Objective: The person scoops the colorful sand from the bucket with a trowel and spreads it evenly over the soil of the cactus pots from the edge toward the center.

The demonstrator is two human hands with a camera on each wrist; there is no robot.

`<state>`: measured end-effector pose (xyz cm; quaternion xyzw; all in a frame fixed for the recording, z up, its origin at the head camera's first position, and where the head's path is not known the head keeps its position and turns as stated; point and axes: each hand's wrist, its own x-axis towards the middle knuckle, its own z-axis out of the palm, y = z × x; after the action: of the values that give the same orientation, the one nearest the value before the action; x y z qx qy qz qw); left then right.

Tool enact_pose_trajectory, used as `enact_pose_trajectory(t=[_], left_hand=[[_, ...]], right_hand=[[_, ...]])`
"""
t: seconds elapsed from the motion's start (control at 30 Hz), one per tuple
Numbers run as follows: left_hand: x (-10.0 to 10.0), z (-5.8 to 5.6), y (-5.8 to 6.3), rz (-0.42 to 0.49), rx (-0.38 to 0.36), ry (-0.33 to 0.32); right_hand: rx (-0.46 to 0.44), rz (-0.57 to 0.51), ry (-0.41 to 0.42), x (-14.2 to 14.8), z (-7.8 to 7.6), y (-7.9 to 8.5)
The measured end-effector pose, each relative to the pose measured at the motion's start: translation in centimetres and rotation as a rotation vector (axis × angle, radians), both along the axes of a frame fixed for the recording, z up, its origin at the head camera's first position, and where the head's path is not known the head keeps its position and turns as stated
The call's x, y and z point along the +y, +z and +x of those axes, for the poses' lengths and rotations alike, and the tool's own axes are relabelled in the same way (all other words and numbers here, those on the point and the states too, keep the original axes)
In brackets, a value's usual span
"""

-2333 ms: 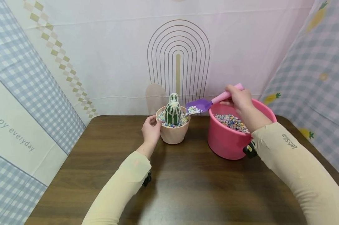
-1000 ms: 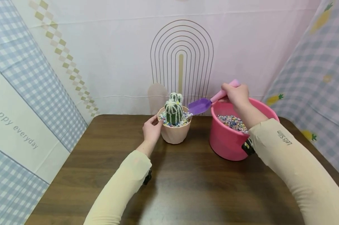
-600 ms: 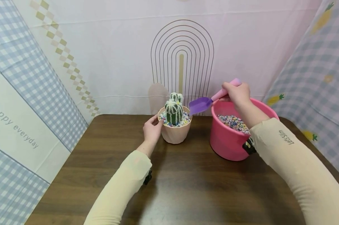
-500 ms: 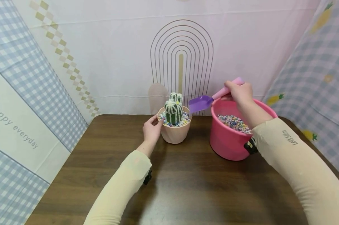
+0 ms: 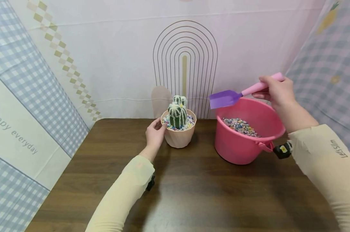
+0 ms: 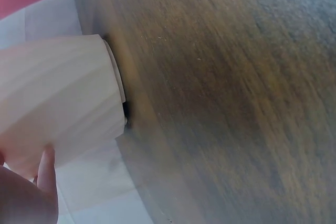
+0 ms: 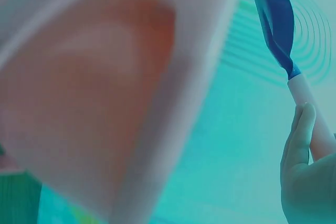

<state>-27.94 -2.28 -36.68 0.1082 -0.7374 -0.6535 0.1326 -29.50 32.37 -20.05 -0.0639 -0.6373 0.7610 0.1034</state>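
In the head view a peach flowerpot (image 5: pixel 179 138) holds a green cactus (image 5: pixel 178 117) with white woolly stripes, set in colourful pebbles (image 5: pixel 189 123). My left hand (image 5: pixel 155 135) grips the pot at its left rim, thumb towards the front. The left wrist view shows a fingertip against the pot's ribbed side (image 6: pixel 58 98). My right hand (image 5: pixel 280 91) grips the pink handle of a small shovel (image 5: pixel 225 98), held above the pink bucket (image 5: pixel 236 149). No pebbles show on its purple blade, which points left. More pebbles (image 5: pixel 241 126) lie inside the bucket.
Pot and bucket stand near the back edge of a dark wooden table (image 5: pixel 192 193), bucket to the right. Behind them hangs a pale patterned cloth (image 5: pixel 120 64). The bucket's handle joint (image 5: pixel 266 146) sticks out close to my right wrist camera (image 5: pixel 282 150).
The pebbles on the shovel blade have gone into the pot. The right hand has then drawn the emptied shovel up and right, over the bucket. The left hand stays at the pot.
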Motion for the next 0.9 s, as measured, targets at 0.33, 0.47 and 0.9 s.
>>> enact_pose_trajectory(t=[0.33, 0.47, 0.9], left_hand=[[-0.5, -0.2, -0.4, -0.048, 0.015, 0.003], [-0.5, -0.2, -0.4, -0.037, 0.022, 0.000], [-0.5, -0.3, -0.5, -0.029, 0.036, -0.021]], right_hand=[[-0.002, 0.135, -0.018, 3.9, 1.0, 0.3], [-0.091, 0.347, -0.037, 4.9, 1.0, -0.3], [-0.184, 0.834, 0.021, 6.0, -0.3, -4.1]])
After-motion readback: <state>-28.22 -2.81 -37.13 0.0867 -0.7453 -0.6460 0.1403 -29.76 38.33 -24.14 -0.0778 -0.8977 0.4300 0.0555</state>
